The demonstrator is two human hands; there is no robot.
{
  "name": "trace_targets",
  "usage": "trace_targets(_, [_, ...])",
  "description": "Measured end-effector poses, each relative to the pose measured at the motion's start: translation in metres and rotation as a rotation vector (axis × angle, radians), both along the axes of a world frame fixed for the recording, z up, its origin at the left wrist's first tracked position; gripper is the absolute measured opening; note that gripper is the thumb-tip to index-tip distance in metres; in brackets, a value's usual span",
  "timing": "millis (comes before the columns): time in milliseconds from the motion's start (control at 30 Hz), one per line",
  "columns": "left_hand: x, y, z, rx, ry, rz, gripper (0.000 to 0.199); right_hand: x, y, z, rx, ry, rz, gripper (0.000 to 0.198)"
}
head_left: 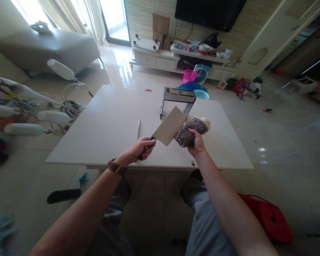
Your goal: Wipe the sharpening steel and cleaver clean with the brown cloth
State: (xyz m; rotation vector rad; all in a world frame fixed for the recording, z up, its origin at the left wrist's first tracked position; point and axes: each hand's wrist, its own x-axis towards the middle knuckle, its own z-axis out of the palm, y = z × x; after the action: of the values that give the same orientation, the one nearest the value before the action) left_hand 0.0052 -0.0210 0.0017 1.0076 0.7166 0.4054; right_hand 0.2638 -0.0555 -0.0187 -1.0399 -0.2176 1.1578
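Observation:
My left hand (144, 148) is closed round the black handle of a cleaver (171, 126), its broad blade tilted up toward the right above the table. In my right hand (196, 143) is a rolled brown fuzzy cloth (190, 132), with a pale part at its far end. The blade's right edge is close to the cloth; whether they touch I cannot tell. Behind the blade stands a metal-framed knife rack or holder (179, 95), partly hidden. A slim silver rod-like tool (139, 129) lies to the left, near my left hand.
Both hands are over a white table (101, 124). A red scrap (148, 90) lies near its far edge, and a small dark-yellow piece (193, 163) at the near edge. Beyond are a pink basket (190, 75) and a TV cabinet (152, 61). A red stool (272, 218) stands at lower right.

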Motion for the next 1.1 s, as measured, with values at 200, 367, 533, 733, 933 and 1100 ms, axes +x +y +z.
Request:
trace_targets(200, [0.002, -0.004, -0.004, -0.059, 0.048, -0.165, 0.033, -0.014, -0.003, -0.005, -0.036, -0.043, 0.093, 0.026])
trace_targets(367, [-0.009, 0.007, 0.004, -0.122, 0.087, -0.277, 0.041, 0.000, -0.001, -0.011, -0.024, -0.103, 0.026, 0.029])
trace_targets(533, [-0.031, 0.018, 0.010, -0.162, 0.142, -0.335, 0.034, 0.022, -0.001, -0.005, 0.067, -0.237, -0.130, 0.033])
trace_targets(733, [-0.048, 0.024, 0.006, -0.150, 0.209, -0.398, 0.035, 0.032, -0.019, 0.012, -0.007, -0.365, 0.258, 0.036])
trace_targets(933, [-0.050, 0.026, 0.001, -0.159, 0.236, -0.477, 0.037, 0.024, -0.028, 0.010, -0.090, -0.345, 0.470, 0.038])
trace_targets(1100, [-0.050, 0.027, 0.001, -0.157, 0.252, -0.508, 0.038, 0.017, -0.022, 0.000, -0.098, -0.405, 0.488, 0.041])
